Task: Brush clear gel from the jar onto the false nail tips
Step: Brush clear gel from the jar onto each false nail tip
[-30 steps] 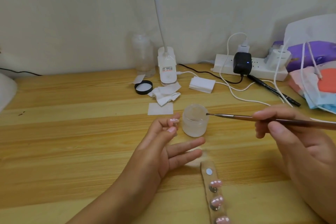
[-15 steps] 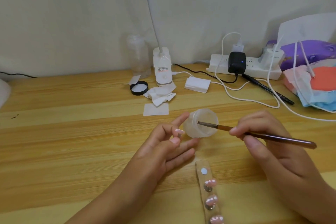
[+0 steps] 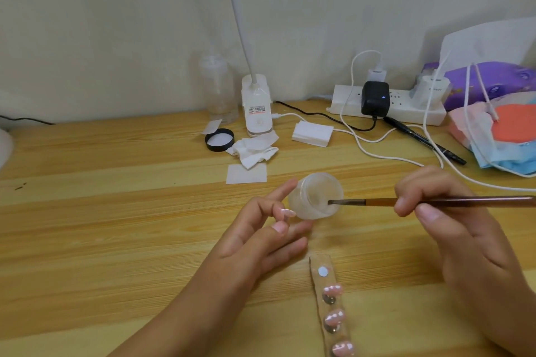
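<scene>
**Brush tip in the tilted gel jar**

The jar (image 3: 316,195), a small frosted plastic pot with no lid on, sits near the middle of the wooden desk (image 3: 116,211), tipped so its mouth faces right and toward the camera. The brush (image 3: 435,201) lies nearly level, and its dark bristle end is inside the jar's mouth, at the lower edge.

The right hand (image 3: 452,229) pinches the brush's brown handle just behind the metal ferrule, thumb below and curled fingers above. The rest of the handle runs off to the right.

The left hand (image 3: 261,235) cradles the jar. Its index finger reaches along the far left side and the lower fingers lie beneath it, loosely bent round the pot. A pink nail shows at one fingertip beside the jar. It is unclear whether it is worn or held.

Nearer the camera, just right of the left hand, a tan strip (image 3: 319,262) lies on the desk. It carries a white dot and then three glossy pink false nail tips (image 3: 335,316) in a row, the last at the bottom edge.

Beyond the jar are a flat white pad (image 3: 246,174), crumpled wipes (image 3: 252,151) and a black lid (image 3: 219,140) lying upside down. Behind them, by the wall, stand a clear bottle (image 3: 218,90) and a white lamp base (image 3: 257,106). A stack of white pads (image 3: 312,133) lies to the right of the lamp base.

Farther right, a power strip (image 3: 348,104) holds a black adapter (image 3: 374,97) and white chargers, their cables trailing across the desk. A black pen (image 3: 426,140) lies slantwise in front of it. Face masks (image 3: 493,136) and a purple pack (image 3: 493,81) are piled at the right edge.
</scene>
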The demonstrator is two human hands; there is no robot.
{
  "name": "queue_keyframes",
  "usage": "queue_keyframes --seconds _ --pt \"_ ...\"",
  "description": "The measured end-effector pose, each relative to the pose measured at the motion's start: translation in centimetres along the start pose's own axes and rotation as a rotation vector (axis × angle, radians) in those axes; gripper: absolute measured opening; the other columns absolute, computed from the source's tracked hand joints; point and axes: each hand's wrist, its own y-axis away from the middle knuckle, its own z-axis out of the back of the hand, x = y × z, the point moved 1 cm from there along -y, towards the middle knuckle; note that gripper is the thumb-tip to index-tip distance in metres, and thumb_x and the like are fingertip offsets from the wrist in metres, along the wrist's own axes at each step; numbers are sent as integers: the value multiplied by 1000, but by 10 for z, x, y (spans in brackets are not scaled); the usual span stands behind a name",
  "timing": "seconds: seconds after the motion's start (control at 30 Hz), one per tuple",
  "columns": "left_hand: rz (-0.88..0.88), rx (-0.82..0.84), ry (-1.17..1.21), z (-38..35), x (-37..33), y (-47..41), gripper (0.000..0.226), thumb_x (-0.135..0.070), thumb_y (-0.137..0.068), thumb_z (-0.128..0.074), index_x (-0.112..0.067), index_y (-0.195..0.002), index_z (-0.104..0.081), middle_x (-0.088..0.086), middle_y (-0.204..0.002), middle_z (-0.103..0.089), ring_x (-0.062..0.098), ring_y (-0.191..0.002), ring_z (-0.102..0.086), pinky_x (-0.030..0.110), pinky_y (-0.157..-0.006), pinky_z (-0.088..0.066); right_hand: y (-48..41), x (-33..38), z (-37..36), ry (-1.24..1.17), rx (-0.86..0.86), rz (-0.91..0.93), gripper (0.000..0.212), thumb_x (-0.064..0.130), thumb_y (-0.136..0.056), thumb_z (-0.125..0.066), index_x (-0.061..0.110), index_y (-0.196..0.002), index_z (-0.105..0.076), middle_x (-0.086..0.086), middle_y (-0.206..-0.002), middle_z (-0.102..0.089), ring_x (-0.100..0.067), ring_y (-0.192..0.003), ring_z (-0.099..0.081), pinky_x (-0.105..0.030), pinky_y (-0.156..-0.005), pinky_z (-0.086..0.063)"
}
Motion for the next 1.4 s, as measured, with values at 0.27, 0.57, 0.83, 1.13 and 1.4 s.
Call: queue_keyframes --seconds 0.27,0.57,0.83,1.13,1.4 --pt "9 -24 15 1 0 -1 7 -32 -80 -61 -26 -81 -63 -20 -141 -51 25 -118 -62 28 -96 -51 0 0 2 -21 -19 32 21 16 -85 -37 28 -83 -54 10 -85 -49 -14 -81 -46 -21 -77 -38" --pt "18 -47 29 1 0 -1 6 -33 -80 -61 -28 -81 -65 -19 -140 -52 26 -118 -62 28 -95 -51 -1 -2 4 -85 -68 12 24 16 -83 -36 32 -81 -54 9 -82 -48 -16 -78 -44 -21 -74 -37" --pt "25 -173 -3 0 3 -3 7 -32 -75 -68 -26 -76 -64 -24 -128 -58 17 -99 -71 27 -80 -57 -1 -6 7 -235 -147 -98 31 23 -82 -42 31 -94 -69 2 -85 -60 -19 -75 -53 -23 -73 -45" --pt "-53 -116 -419 -8 -1 8 10 -38 -78 -67 -34 -87 -67 -18 -90 -70 1 -69 -53 13 -59 -44 -4 -7 6 -388 -123 -182 23 22 -81 -52 22 -88 -74 -1 -80 -67 -19 -73 -67 -22 -69 -53" --pt "-55 -118 -416 -8 0 7 10 -36 -78 -67 -35 -87 -70 -15 -89 -72 4 -77 -59 14 -63 -46 -1 -3 5 -325 -79 -176 20 23 -82 -53 22 -88 -72 -2 -76 -68 -20 -71 -65 -25 -71 -54"
